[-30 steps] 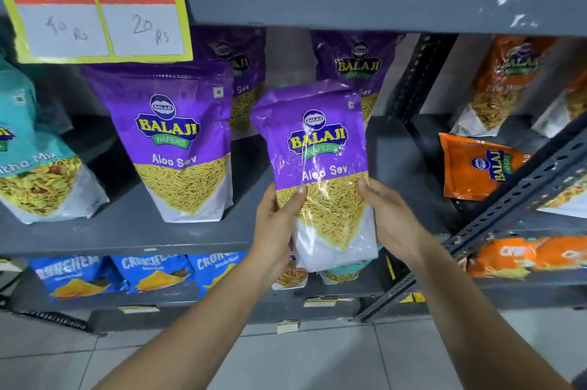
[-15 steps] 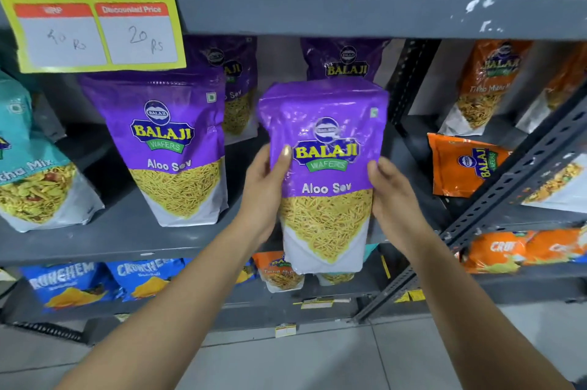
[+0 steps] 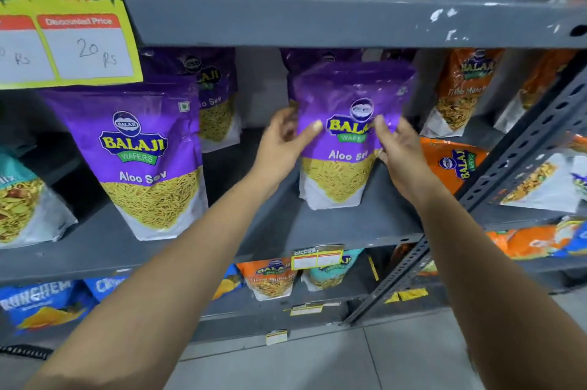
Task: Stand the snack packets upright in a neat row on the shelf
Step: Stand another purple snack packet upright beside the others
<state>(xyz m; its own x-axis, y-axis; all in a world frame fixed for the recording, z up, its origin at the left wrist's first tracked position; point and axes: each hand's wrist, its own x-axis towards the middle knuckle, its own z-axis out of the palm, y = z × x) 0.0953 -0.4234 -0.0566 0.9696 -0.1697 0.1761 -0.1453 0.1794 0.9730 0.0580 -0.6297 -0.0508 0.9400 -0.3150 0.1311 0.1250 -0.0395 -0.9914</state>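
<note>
Left hand: the left hand (image 3: 282, 143) is at the left edge of the purple Aloo Sev packet (image 3: 344, 135), thumb laid over the front face, fingers blurred behind; it seems lightly closed on the packet's edge rather than clamped hard.
Right hand: the right hand (image 3: 397, 148) is at the packet's right edge, fingers curled on the front near the logo; I cannot tell whether it grips or only steadies.
Packet: it stands upright with its base on the middle shelf (image 3: 349, 224), set back from the front edge and toward the right end, close to the slanted metal upright (image 3: 521, 154).
Neighbours: a second purple packet (image 3: 149, 164) stands well apart to the left, nearer the front edge; two more purple ones stand at the back; an orange packet (image 3: 457, 160) lies flat just to the right.
Risk, tipping: the held pouch looks top-heavy on a narrow base; letting go too soon could drop it forward or against the packet behind.
Risk, row: it sits deeper than the left packet, so the row may end up uneven.
Risk, crowding: a nudge to the right could push it onto the orange packet.
</note>
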